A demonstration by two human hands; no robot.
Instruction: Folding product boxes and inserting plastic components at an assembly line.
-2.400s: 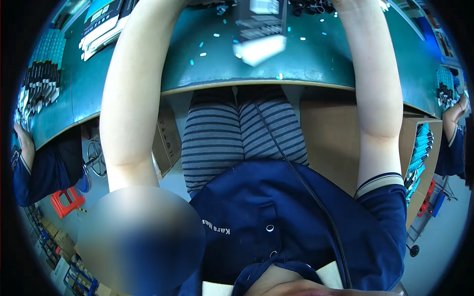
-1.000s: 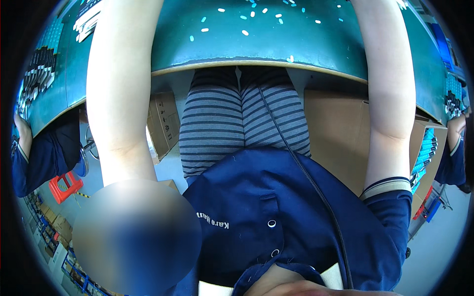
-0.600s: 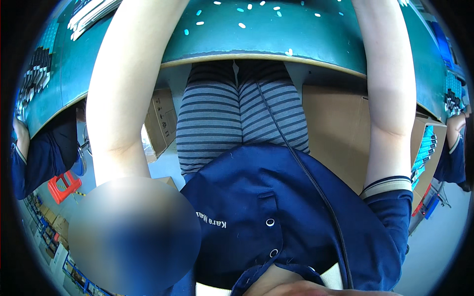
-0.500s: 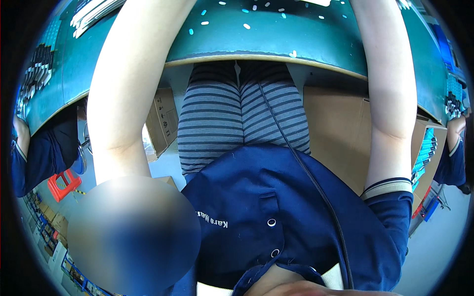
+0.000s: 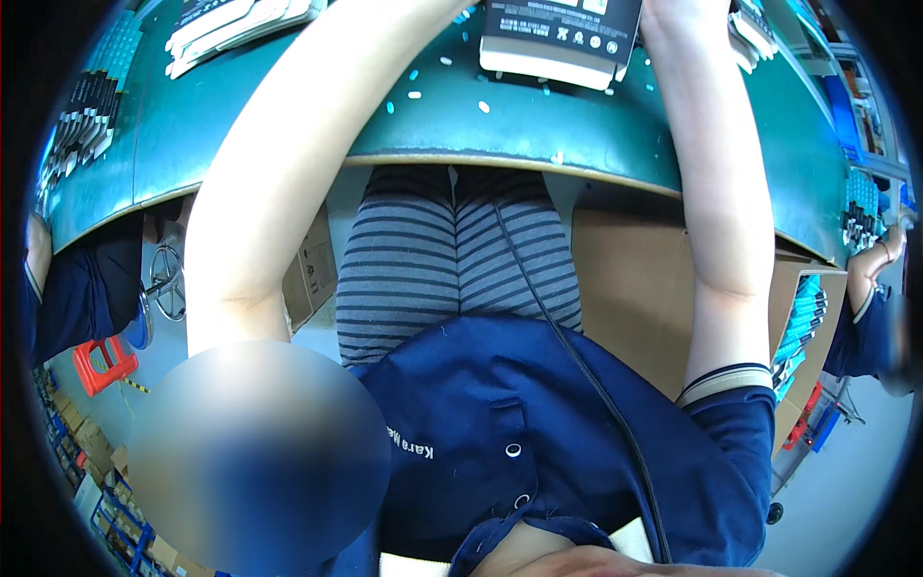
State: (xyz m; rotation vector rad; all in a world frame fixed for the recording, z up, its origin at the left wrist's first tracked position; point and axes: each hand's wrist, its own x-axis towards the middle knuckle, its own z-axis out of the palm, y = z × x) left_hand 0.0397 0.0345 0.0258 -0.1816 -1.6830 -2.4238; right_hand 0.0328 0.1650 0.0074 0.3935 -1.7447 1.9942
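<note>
A black-and-white flat carton, perhaps more than one layer, lies at the top edge over the green table. My left forearm reaches up to the carton's left, and its hand is past the picture's edge. Beside the carton's right side, the base of my right hand shows; its fingers are cut off or hidden, so whether it grips the carton cannot be told. Small white and blue bits are scattered on the tabletop around the carton.
Flattened white cartons are stacked at the far left, others by my right wrist. Black-and-teal cartons stand at the left edge. A large brown cardboard box is under the table. Co-workers' arms show at both sides.
The view has shifted, bringing more of the tabletop into the picture. Much more of the black-and-white carton shows, and the base of my right hand has come into view next to it.
</note>
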